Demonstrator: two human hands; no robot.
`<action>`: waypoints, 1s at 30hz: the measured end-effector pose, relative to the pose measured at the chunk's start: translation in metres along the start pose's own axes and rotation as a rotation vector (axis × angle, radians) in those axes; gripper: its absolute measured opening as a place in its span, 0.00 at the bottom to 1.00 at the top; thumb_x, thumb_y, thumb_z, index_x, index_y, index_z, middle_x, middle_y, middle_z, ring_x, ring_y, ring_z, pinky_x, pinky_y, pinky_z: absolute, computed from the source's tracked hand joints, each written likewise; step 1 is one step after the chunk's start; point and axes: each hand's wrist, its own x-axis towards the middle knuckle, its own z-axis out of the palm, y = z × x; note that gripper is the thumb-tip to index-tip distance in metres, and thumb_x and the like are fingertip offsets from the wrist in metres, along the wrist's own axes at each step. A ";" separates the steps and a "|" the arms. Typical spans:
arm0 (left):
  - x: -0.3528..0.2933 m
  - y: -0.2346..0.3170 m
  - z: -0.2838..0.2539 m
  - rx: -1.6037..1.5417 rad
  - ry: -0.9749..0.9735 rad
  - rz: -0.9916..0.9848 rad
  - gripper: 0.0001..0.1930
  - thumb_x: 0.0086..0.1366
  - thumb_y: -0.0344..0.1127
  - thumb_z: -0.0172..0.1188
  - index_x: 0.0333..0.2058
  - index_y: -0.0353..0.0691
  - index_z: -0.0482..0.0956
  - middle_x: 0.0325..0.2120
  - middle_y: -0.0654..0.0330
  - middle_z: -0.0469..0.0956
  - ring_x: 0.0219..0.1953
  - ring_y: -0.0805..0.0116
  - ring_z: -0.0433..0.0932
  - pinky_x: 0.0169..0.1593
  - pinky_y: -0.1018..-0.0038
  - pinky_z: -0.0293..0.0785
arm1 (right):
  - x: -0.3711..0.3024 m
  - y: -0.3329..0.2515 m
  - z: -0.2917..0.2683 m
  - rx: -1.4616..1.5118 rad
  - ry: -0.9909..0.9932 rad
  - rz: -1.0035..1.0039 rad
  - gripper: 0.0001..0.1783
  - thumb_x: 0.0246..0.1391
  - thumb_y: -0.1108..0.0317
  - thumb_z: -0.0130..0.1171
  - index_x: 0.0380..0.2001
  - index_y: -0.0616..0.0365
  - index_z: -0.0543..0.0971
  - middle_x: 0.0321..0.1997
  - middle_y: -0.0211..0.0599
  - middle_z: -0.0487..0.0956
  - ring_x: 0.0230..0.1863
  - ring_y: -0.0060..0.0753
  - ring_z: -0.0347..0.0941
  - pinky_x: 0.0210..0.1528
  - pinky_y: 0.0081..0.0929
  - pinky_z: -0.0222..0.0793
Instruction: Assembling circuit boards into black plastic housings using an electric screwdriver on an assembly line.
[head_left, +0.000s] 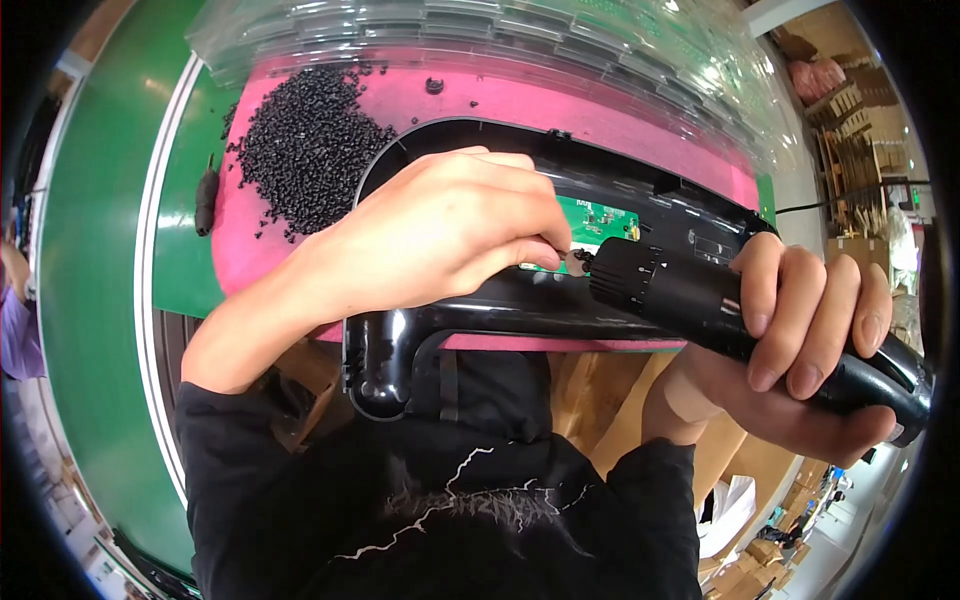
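Observation:
My right hand (800,330) is wrapped around the body of a black power screwdriver (675,290), whose front end points left. At that front end, the thumb and fingers of my left hand (460,220) are pinched together. A small pale, dark-edged bit shows between fingertips and tool, but what they hold is too hidden to name. Beneath both hands lies a long glossy black plastic housing (500,318) with a curved left end. Inside it sits a green circuit board (608,220), partly covered by my left hand and the screwdriver.
A heap of small black screw-like pieces (305,140) lies on the pink mat (520,95), left of the housing. A thin black hand tool (207,200) rests on the green table (100,280). Stacked clear plastic trays (480,40) stand along the far side.

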 end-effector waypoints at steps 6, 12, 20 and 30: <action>0.007 0.008 -0.005 -0.003 -0.075 -0.183 0.49 0.33 0.53 0.77 0.56 0.38 0.70 0.49 0.56 0.75 0.54 0.55 0.69 0.60 0.60 0.65 | 0.001 -0.016 -0.015 -0.090 -0.105 -0.002 0.25 0.46 0.47 0.65 0.35 0.53 0.68 0.20 0.20 0.70 0.14 0.16 0.64 0.29 0.20 0.61; -0.002 0.002 -0.011 0.037 0.047 -0.185 0.36 0.59 0.65 0.56 0.47 0.36 0.62 0.47 0.52 0.68 0.51 0.60 0.65 0.60 0.64 0.57 | 0.000 -0.022 -0.042 -0.398 -0.003 0.123 0.27 0.52 0.43 0.56 0.37 0.57 0.69 0.20 0.25 0.69 0.14 0.19 0.60 0.27 0.23 0.55; 0.003 0.000 -0.017 0.047 0.270 -0.118 0.09 0.65 0.32 0.45 0.42 0.38 0.59 0.45 0.49 0.68 0.47 0.64 0.65 0.59 0.69 0.56 | -0.001 -0.016 -0.061 -0.267 -0.058 0.171 0.29 0.52 0.44 0.59 0.40 0.61 0.69 0.21 0.30 0.70 0.16 0.22 0.63 0.26 0.22 0.58; 0.005 -0.003 -0.026 0.430 0.130 -0.232 0.12 0.57 0.21 0.54 0.41 0.32 0.73 0.42 0.52 0.76 0.50 0.53 0.73 0.56 0.64 0.66 | 0.016 -0.003 -0.068 -0.205 -0.323 0.343 0.28 0.47 0.42 0.66 0.36 0.52 0.68 0.19 0.17 0.71 0.12 0.12 0.62 0.23 0.17 0.55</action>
